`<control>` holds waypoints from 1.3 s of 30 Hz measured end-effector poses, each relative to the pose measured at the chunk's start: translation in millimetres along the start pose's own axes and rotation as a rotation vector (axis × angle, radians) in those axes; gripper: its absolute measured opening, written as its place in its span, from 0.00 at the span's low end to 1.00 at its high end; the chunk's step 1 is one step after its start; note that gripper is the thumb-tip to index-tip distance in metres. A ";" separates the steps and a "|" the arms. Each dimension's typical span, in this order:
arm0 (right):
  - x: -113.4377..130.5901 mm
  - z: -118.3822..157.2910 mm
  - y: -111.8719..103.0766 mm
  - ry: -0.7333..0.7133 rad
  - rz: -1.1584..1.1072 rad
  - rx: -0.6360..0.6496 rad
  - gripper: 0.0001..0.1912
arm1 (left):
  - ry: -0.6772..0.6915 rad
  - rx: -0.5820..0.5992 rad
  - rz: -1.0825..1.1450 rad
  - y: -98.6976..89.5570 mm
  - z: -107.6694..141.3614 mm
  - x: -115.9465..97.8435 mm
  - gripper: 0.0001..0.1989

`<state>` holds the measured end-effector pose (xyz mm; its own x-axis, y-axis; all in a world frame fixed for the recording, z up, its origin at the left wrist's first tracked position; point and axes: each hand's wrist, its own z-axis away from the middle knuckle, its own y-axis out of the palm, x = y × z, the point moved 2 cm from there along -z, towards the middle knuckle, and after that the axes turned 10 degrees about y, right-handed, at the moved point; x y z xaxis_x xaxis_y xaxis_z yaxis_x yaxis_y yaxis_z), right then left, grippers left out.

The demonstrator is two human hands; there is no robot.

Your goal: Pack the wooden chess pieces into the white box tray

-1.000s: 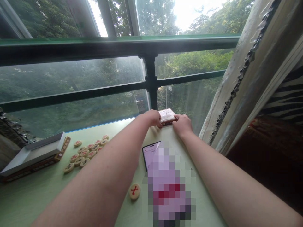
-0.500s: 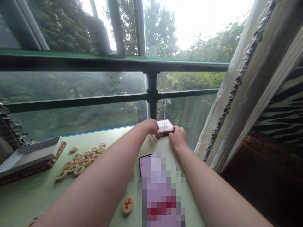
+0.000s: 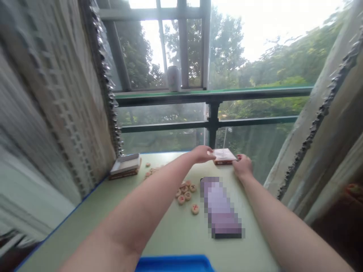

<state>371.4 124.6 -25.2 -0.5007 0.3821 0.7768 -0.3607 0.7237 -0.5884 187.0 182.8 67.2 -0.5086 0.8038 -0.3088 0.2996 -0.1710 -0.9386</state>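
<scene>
A small flat box [image 3: 225,154] with a pale printed top and a reddish-brown side lies at the far edge of the table, by the window. My left hand [image 3: 203,154] pinches its left side between thumb and fingers. At the box's right corner, the curled fingers of my right hand [image 3: 243,166] grip it. A phone-shaped slab [image 3: 222,207], blurred by pixels, lies between my forearms. Round xiangqi pieces [image 3: 187,195] with red and dark characters are grouped beside my left forearm, which hides part of them. One piece [image 3: 195,209] with a red mark sits apart, nearer me.
An open shallow box [image 3: 127,165] rests at the table's far left corner. The rim of a blue tray [image 3: 176,259] shows at the near edge. Curtains [image 3: 65,94] hang on both sides. A can [image 3: 174,78] stands on the green window rail [image 3: 255,93].
My view has drawn back and turned left, bringing in the left curtain and blue tray. Both hands stay at the flat box, the left fingers looking a little straighter.
</scene>
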 end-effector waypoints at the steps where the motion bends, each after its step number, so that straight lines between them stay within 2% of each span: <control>1: 2.2 2.7 -4.8 0.007 -0.027 0.014 0.23 | 0.018 -0.012 0.026 -8.2 15.5 -1.6 0.22; 4: 16.5 17.8 -18.9 -0.031 -0.116 0.114 0.18 | 0.027 -0.097 0.056 -33.8 63.5 -2.8 0.19; 6: 34.6 36.8 -28.1 -0.091 -0.194 0.201 0.16 | 0.009 -0.152 0.052 -48.3 93.9 -0.9 0.18; 9: 73.5 82.7 -36.9 -0.198 -0.371 0.413 0.16 | -0.012 -0.213 0.043 -62.3 134.6 4.4 0.16; 12: 115.7 142.1 -38.1 -0.291 -0.404 0.485 0.15 | -0.043 -0.267 0.075 -67.6 169.2 12.5 0.17; 14: 140.5 182.4 -31.0 -0.358 -0.376 0.542 0.16 | -0.083 -0.304 0.085 -68.3 189.2 20.7 0.17; 17: 167.7 232.4 -9.2 -0.441 -0.265 0.555 0.14 | -0.149 -0.377 0.054 -68.0 215.9 37.4 0.14; 21: 186.8 271.9 30.9 -0.515 -0.182 0.582 0.13 | -0.279 -0.480 -0.008 -63.6 250.7 66.3 0.12; 24: 190.8 279.2 55.5 -0.560 -0.110 0.565 0.14 | -0.359 -0.525 -0.060 -54.3 275.1 88.1 0.13; 27: 185.3 268.0 70.2 -0.599 -0.026 0.538 0.12 | -0.368 -0.570 -0.157 -44.0 289.0 106.8 0.12; 33: 158.3 228.3 80.1 -0.627 0.106 0.409 0.13 | -0.335 -0.745 -0.155 -29.4 278.3 129.2 0.13; 34: 154.7 224.8 81.3 -0.624 0.115 0.395 0.14 | -0.296 -0.729 -0.148 -26.2 274.7 130.2 0.13; 36: 150.0 223.5 84.8 -0.616 0.146 0.445 0.14 | -0.191 -0.603 -0.133 -18.7 268.6 131.2 0.11; 39: 150.7 233.1 86.4 -0.694 0.176 0.461 0.13 | -0.178 -0.530 -0.117 -13.7 267.1 135.6 0.11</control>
<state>81.4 110.7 -11.3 -0.8944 -0.0806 0.4400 -0.4411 0.3226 -0.8375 -101.7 142.0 -2.8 -0.6771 0.6838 -0.2720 0.5740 0.2595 -0.7767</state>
